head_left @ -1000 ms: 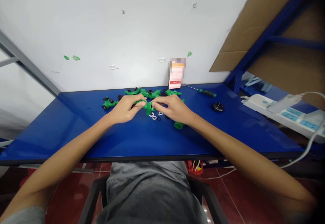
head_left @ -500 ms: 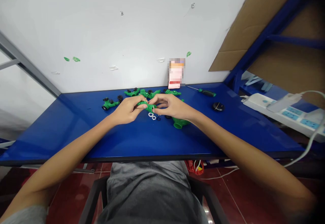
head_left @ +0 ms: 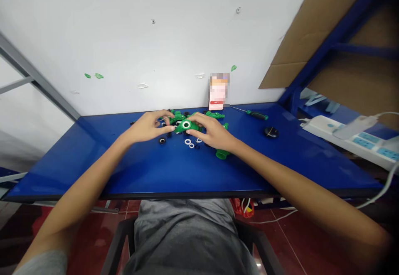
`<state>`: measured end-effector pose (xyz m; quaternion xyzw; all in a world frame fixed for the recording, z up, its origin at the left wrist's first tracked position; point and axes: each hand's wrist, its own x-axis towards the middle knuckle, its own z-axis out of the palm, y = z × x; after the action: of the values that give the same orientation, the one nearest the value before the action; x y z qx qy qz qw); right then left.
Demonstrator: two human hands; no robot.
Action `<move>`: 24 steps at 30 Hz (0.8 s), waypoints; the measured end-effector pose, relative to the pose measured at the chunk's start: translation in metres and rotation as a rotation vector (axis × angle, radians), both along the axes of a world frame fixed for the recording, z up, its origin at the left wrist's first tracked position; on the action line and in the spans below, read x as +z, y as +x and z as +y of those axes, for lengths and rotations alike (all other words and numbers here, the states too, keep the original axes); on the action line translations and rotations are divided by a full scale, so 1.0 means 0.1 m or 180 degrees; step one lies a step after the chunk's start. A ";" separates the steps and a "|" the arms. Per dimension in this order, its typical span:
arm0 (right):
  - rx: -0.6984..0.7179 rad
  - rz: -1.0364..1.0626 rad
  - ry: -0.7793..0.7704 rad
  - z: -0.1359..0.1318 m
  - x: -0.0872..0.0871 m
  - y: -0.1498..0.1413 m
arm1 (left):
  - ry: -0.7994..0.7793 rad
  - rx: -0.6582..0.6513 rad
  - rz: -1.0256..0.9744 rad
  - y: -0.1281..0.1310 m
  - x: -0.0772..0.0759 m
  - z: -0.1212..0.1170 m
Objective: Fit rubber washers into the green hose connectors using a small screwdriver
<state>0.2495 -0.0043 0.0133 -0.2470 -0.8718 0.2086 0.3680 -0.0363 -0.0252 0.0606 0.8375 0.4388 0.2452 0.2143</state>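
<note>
Both my hands meet over the far middle of the blue table [head_left: 174, 171]. My right hand [head_left: 215, 131] grips a green plastic fitting [head_left: 186, 126] whose round opening with a white ring faces me. My left hand [head_left: 146, 126] is beside it, fingers curled, thumb and fingertips touching the fitting's left end. Just below the fitting lie small white rings [head_left: 189, 142] and black rings [head_left: 162, 141] on the table. Another green fitting [head_left: 222, 154] rests under my right wrist. More green fittings [head_left: 215, 114] are piled behind my hands.
A green-handled screwdriver [head_left: 254, 114] and a round black part [head_left: 269, 132] lie at the right. A white power strip [head_left: 352, 138] sits on the shelf to the right. A small card [head_left: 217, 96] leans on the wall. My lap and a chair are below the table's edge.
The green fitting has been turned so its open end with the white ring faces me. My left hand has shifted a little left and back, uncovering a black ring on the table.
</note>
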 end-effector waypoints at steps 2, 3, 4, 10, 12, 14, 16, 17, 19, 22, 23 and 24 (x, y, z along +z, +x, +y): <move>-0.0042 -0.0184 0.0214 0.05 -0.04 0.04 | -0.0132 0.0018 0.0631 -0.14 0.08 0.02; -0.0003 -0.0240 0.0255 0.07 -0.06 0.05 | -0.0229 0.0002 0.0917 -0.19 0.11 0.04; 0.0056 -0.0281 0.0272 0.08 -0.08 0.06 | -0.0308 -0.0030 0.1173 -0.23 0.12 0.05; 0.0115 -0.0264 0.0361 0.07 -0.13 0.02 | -0.0331 -0.0293 0.1835 -0.22 -0.01 0.10; 0.0032 -0.0252 0.0394 0.06 -0.13 0.01 | -0.0215 -0.0428 0.1676 -0.20 -0.03 0.10; -0.0065 -0.0209 0.0426 0.06 -0.13 0.00 | -0.0076 -0.0441 0.1193 -0.18 -0.01 0.08; -0.0134 -0.0149 0.0431 0.05 -0.12 -0.01 | 0.0011 -0.0226 0.0534 -0.14 0.02 0.04; -0.0159 -0.0122 0.0412 0.04 -0.11 -0.01 | 0.0037 -0.0074 0.0212 -0.12 0.03 0.01; -0.0211 -0.0069 0.0335 0.02 -0.09 -0.02 | 0.0053 0.0109 -0.0270 -0.05 0.04 -0.04; -0.0300 -0.0026 0.0180 -0.03 -0.05 -0.04 | 0.0155 -0.0006 -0.0603 0.06 0.02 -0.12; -0.0319 -0.0032 0.0126 -0.04 -0.05 -0.04 | 0.0218 -0.0067 -0.0631 0.09 0.00 -0.14; -0.0328 -0.0044 0.0081 -0.05 -0.04 -0.04 | 0.0293 -0.0119 -0.0629 0.12 -0.01 -0.15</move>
<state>0.2455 -0.0094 0.0092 -0.2883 -0.8631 0.1765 0.3753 -0.0247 -0.0401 0.0595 0.8262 0.3881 0.3424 0.2224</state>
